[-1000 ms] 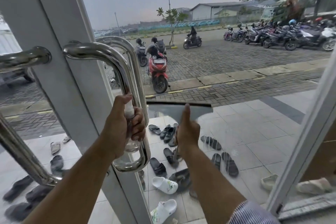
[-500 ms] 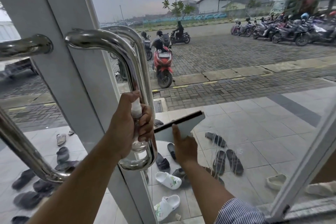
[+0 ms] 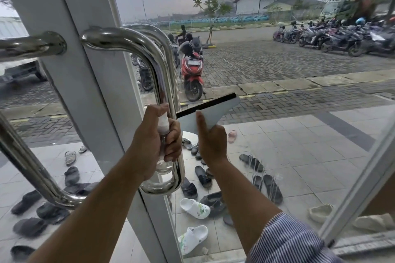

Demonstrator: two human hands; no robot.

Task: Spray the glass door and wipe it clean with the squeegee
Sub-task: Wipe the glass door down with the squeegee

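tiled floor (image 3: 299, 156) | scattered sandals (image 3: 272, 188), white clogs (image 3: 193, 207)

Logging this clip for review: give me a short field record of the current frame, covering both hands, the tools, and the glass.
left hand: grips spray bottle against the door handle
right hand: holds squeegee, thumb up its back
squeegee blade: tilted, right end higher, left end by the handle
glass: shut door pane, no clear droplets or streaks
outside: sandals on tiles, red scooter
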